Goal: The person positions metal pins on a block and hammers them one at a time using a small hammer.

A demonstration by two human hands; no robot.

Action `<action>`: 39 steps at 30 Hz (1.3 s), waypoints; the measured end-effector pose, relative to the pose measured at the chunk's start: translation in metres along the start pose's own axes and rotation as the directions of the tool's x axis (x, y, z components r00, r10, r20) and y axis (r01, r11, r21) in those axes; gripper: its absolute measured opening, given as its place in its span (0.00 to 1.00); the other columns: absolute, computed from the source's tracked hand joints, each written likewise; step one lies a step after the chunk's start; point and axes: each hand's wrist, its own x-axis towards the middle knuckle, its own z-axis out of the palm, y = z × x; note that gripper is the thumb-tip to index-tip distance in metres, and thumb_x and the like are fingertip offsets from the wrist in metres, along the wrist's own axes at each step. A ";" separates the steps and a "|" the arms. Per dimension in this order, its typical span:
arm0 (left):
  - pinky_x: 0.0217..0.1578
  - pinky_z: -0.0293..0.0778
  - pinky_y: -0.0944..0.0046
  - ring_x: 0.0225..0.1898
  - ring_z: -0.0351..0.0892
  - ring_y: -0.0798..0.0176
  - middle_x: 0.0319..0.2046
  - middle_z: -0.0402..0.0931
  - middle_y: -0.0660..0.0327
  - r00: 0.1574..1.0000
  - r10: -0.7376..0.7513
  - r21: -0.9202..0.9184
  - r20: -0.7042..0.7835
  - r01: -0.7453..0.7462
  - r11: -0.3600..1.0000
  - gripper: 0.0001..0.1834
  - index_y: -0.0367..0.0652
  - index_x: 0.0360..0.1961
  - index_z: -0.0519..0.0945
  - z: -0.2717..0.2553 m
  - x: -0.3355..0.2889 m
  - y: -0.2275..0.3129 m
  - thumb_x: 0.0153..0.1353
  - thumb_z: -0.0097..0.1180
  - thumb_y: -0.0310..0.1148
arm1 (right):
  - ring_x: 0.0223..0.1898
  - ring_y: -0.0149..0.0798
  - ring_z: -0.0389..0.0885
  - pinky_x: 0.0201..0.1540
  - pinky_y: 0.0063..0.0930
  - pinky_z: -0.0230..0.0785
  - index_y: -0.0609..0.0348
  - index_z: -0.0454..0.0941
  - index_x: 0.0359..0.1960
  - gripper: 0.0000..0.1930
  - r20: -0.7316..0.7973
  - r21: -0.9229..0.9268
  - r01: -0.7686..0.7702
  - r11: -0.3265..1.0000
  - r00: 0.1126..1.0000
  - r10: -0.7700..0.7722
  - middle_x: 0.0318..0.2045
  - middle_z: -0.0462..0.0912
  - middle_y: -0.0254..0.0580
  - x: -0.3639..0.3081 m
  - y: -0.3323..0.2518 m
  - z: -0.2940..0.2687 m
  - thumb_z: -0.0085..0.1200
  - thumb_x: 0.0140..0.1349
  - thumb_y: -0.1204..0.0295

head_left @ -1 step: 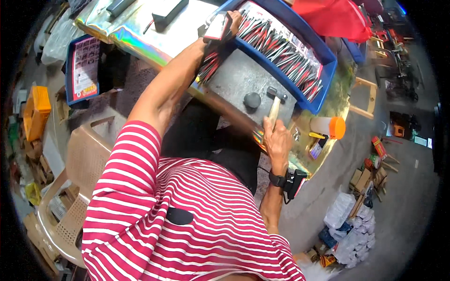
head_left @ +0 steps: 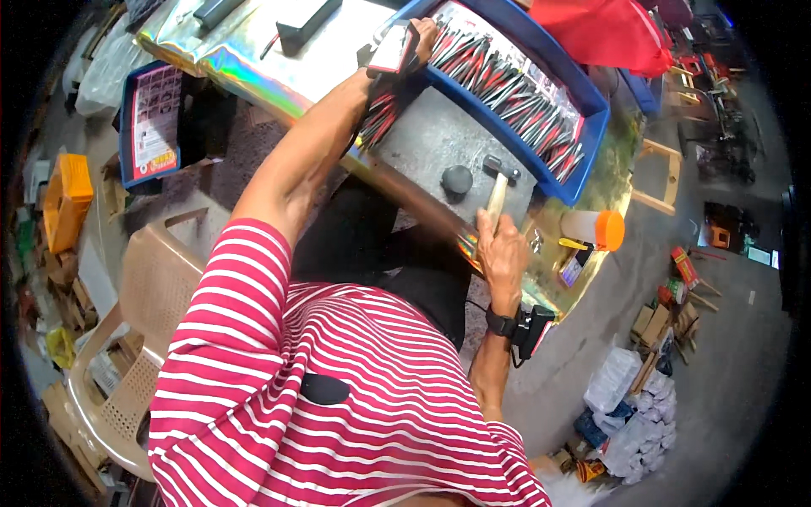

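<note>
My right hand [head_left: 504,247] is wrapped round the pale wooden handle of a hammer [head_left: 498,198]. Its dark metal head lies low over a grey metal plate [head_left: 414,139], to the right of a round black knob-like piece [head_left: 457,180]. My left hand [head_left: 425,38] is at the left end of a blue tray [head_left: 541,173]; a wrist-worn device covers part of it and its fingers are mostly hidden. Many slim red, black and silver pen-like pieces [head_left: 507,89] fill the tray. More such pieces [head_left: 378,121] lie beneath my left wrist on the plate's left side.
To the right stand an orange-lidded jar [head_left: 606,231] and a yellow-handled tool [head_left: 573,244]. A black holder [head_left: 308,25] sits on the shiny table cover at the far left. Red cloth [head_left: 600,34] lies behind the tray. A beige plastic chair [head_left: 156,279] is at my left.
</note>
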 end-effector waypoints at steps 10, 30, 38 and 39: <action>0.30 0.68 0.62 0.27 0.73 0.54 0.23 0.75 0.54 0.884 -0.466 -0.169 -0.036 0.455 0.874 0.06 0.38 0.28 0.74 -0.072 -0.060 0.034 0.48 0.45 0.24 | 0.22 0.59 0.73 0.23 0.49 0.62 0.60 0.67 0.19 0.22 -0.048 0.106 -0.052 0.993 0.997 0.058 0.16 0.73 0.57 -0.003 -0.001 -0.001 0.42 0.56 0.52; 0.27 0.68 0.55 0.28 0.74 0.49 0.26 0.74 0.51 0.850 -0.395 -0.051 0.349 0.438 0.898 0.14 0.47 0.34 0.73 -0.043 -0.107 0.032 0.42 0.50 0.26 | 0.23 0.53 0.74 0.25 0.41 0.63 0.58 0.69 0.24 0.11 -0.173 0.332 -0.156 0.930 0.959 0.223 0.18 0.74 0.49 -0.023 0.032 0.010 0.47 0.54 0.63; 0.29 0.65 0.50 0.30 0.72 0.42 0.24 0.72 0.47 0.814 -0.379 0.035 0.440 0.406 0.913 0.04 0.43 0.26 0.70 -0.055 -0.092 0.034 0.48 0.45 0.28 | 0.18 0.40 0.72 0.23 0.34 0.63 0.62 0.69 0.20 0.08 -0.131 0.622 -0.295 0.726 0.874 0.467 0.14 0.72 0.45 -0.034 0.102 0.038 0.47 0.51 0.70; 0.29 0.65 0.51 0.30 0.72 0.43 0.24 0.73 0.48 0.783 -0.423 0.065 0.456 0.445 0.893 0.04 0.44 0.26 0.70 -0.058 -0.088 0.038 0.47 0.45 0.28 | 0.17 0.38 0.71 0.23 0.33 0.62 0.62 0.69 0.20 0.07 -0.159 0.619 -0.298 0.726 0.858 0.488 0.13 0.71 0.43 -0.035 0.114 0.044 0.46 0.50 0.71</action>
